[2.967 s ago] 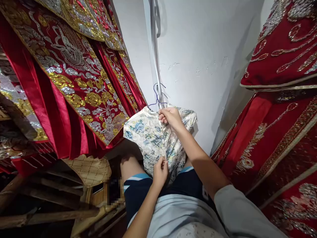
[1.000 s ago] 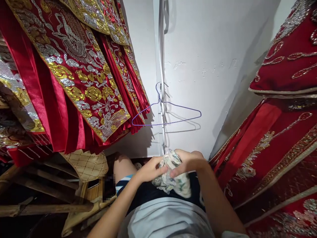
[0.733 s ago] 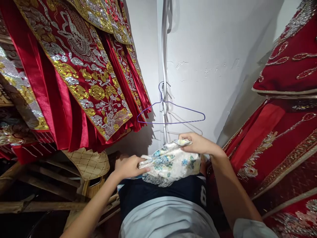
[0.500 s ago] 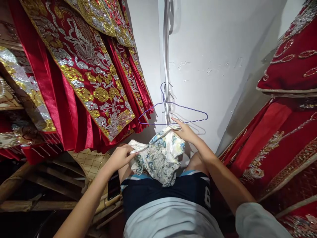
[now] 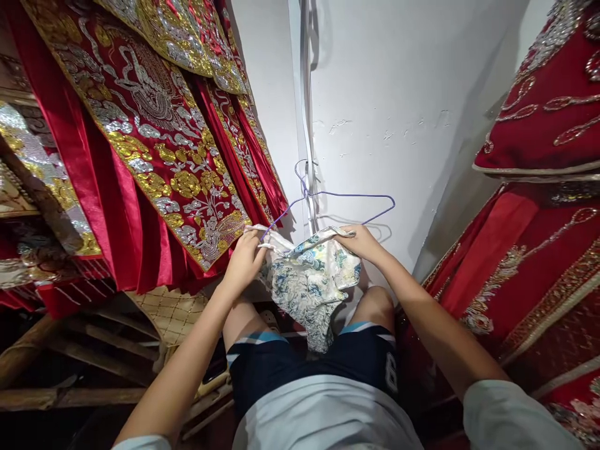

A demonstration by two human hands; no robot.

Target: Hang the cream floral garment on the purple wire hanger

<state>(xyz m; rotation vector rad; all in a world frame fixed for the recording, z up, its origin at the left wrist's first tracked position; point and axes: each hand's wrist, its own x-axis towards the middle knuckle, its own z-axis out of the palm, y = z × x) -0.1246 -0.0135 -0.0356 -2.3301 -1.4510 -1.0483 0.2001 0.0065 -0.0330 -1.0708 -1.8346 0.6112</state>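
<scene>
A white garment with a blue and yellow floral print [image 5: 307,275] hangs between my hands, its upper edge spread wide. My left hand [image 5: 244,256] grips its left upper corner, close to the left end of the hanger. My right hand [image 5: 360,242] pinches the right part of the upper edge. Behind the cloth, a thin purple wire hanger [image 5: 351,195] hangs by its hook at a white strip [image 5: 308,125] on the wall. The garment covers most of the hanger's bottom bar, and its left tip is hidden at my left hand.
Red garments with gold and silver embroidery [image 5: 187,181] hang at the left, and more red beaded garments [image 5: 529,269] at the right. A bamboo frame [image 5: 94,397] stands at the lower left, below a white wall [image 5: 375,81].
Both hands have moved up, the left one to the hanger's left end, and are farther apart. The garment's upper edge is raised and stretched wider, now covering part of the hanger.
</scene>
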